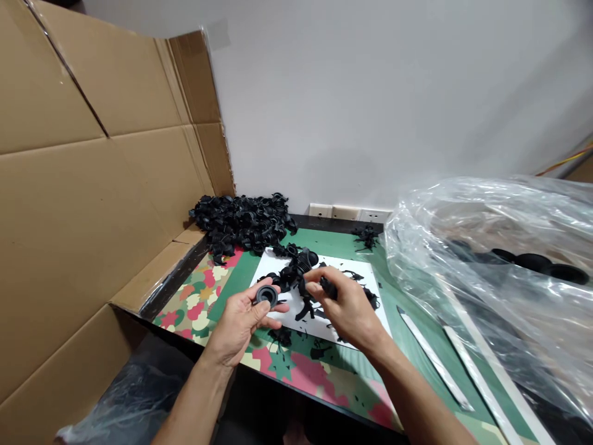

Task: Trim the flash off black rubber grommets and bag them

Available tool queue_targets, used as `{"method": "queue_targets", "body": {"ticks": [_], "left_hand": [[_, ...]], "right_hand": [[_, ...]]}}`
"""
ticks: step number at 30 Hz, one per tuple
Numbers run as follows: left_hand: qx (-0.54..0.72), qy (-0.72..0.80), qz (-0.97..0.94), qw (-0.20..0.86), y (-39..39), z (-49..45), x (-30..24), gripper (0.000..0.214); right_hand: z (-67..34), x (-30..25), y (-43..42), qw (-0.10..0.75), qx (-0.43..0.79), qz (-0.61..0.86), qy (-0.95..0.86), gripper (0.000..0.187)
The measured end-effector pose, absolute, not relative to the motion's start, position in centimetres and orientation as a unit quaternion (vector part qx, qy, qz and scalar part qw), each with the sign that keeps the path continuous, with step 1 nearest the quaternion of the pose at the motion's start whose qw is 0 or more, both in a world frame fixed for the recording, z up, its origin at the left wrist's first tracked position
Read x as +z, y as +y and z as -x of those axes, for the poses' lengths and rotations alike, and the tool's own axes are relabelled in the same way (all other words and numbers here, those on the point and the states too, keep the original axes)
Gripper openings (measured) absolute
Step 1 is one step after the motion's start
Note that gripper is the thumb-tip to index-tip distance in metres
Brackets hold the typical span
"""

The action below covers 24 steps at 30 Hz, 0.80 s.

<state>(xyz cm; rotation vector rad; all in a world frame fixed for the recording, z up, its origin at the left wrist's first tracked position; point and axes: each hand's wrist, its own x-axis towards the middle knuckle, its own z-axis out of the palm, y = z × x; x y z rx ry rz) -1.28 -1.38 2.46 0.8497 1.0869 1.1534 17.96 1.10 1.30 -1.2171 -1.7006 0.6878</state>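
Observation:
My left hand (pixel 241 321) is palm up above the near part of the table, its thumb and fingers closed on a round black rubber ring (pixel 267 296). My right hand (pixel 345 306) hovers just to the right, fingers pinched on a small dark object (pixel 328 287) that I cannot name. Both hands are over a white sheet (pixel 352 272) strewn with black rubber parts (pixel 296 272) and scraps.
A heap of black rubber parts (pixel 243 222) lies at the table's back left corner. Tall cardboard panels (pixel 92 173) wall the left side. A large clear plastic bag (pixel 491 266) with dark round pieces fills the right. A green cutting mat (pixel 407 346) and camouflage-patterned cloth (pixel 194 303) cover the table.

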Motion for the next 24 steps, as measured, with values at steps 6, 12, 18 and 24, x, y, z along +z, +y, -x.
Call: {"method": "queue_targets", "body": {"ticks": [6,12,18,24], "left_hand": [[0.509,0.449,-0.383,0.627,-1.4,0.9,1.8,0.052],[0.512,0.438,-0.405,0.617,-1.5,0.9,1.2,0.057],[0.495,0.456,-0.377,0.636,-1.9,0.5,1.2,0.083],[0.487,0.468,-0.427,0.601,-2.0,0.7,0.8,0.077]], "right_hand": [[-16.4,0.3,-0.6,0.448,0.414,0.461,-0.645,0.011],[-15.1,-0.2,-0.9,0.468,0.388,0.448,-0.656,0.006],[-14.6,0.0,-1.1,0.494,0.348,0.451,-0.656,0.015],[-14.5,-0.7,-0.9,0.475,0.427,0.495,-0.588,0.020]]}}
